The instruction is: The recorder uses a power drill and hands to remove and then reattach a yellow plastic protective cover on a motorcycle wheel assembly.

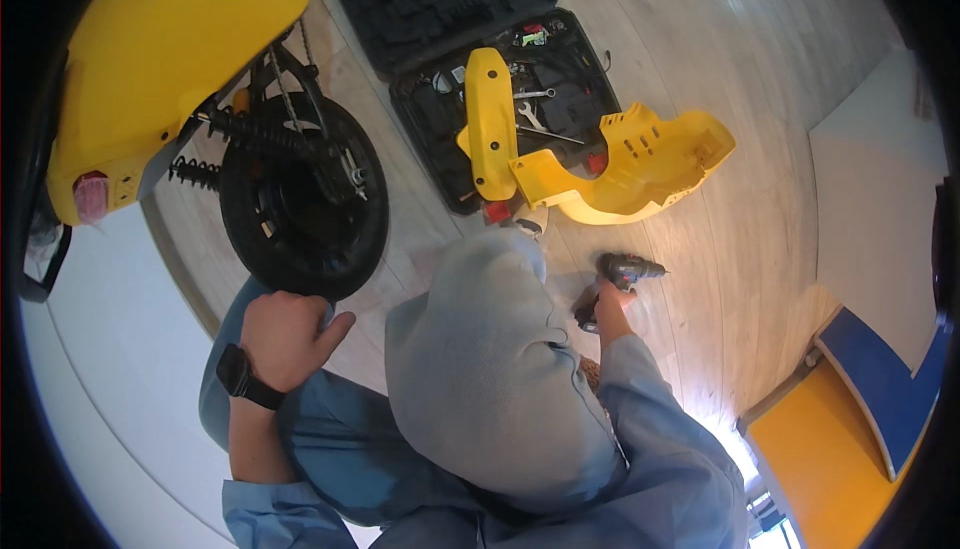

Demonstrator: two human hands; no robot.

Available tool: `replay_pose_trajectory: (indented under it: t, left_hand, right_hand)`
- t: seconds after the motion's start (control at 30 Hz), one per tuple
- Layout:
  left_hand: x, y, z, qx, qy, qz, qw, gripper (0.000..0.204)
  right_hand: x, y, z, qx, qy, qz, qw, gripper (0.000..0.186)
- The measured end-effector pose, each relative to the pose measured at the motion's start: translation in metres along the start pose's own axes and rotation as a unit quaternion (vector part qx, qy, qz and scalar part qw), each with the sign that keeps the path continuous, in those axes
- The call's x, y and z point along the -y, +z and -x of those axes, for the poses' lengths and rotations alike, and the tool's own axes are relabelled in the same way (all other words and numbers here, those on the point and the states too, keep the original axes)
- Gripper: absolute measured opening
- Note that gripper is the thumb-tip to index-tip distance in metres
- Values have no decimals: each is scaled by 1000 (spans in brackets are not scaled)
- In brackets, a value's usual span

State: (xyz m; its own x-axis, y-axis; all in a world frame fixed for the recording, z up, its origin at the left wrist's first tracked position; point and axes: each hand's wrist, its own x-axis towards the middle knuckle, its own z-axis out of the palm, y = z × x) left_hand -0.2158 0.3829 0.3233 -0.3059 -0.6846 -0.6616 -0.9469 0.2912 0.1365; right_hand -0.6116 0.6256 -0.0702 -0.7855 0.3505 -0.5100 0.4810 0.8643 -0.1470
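My right hand (pixel 614 305) is wrapped round the grip of a black cordless drill (pixel 628 268). The drill is just above the floor, its bit pointing right; whether it touches the floor I cannot tell. At my left knee, my left hand (pixel 285 337) is curled with the knuckles up and the thumb sticking out. Its fingertips are folded under, so what they may hold is hidden. Close beyond that hand stands the black rear wheel (pixel 372 219) of a yellow motorbike (pixel 190 29).
An opened black tool case (pixel 400 99) lies ahead with wrenches (pixel 535 94) inside. Across it rests a long yellow cover (pixel 491 119); a curved yellow fairing (pixel 600 204) lies at its right edge. Blue and orange panels (pixel 850 399) stand at the lower right.
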Motion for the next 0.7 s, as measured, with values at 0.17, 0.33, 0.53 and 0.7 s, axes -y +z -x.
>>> replay_pose_trajectory:
  t: [0.17, 0.33, 0.53, 0.7]
  left_hand:
    - [-9, -7, -8, -36, 43, 5, 998, 37]
    - [-10, -24, 3, -11, 7, 0, 1000, 33]
    - [-2, -38, 12, -58, -15, 12, 998, 36]
    - [8, -34, 10, -88, -17, 20, 996, 37]
  right_hand:
    - [-14, -7, -41, 63, 3, -68, 996, 99]
    - [31, -33, 76, -74, -125, 58, 988, 76]
    - [117, -46, 228, 431, -553, -11, 712, 26]
    - [186, 37, 298, 350, -639, 7, 685, 43]
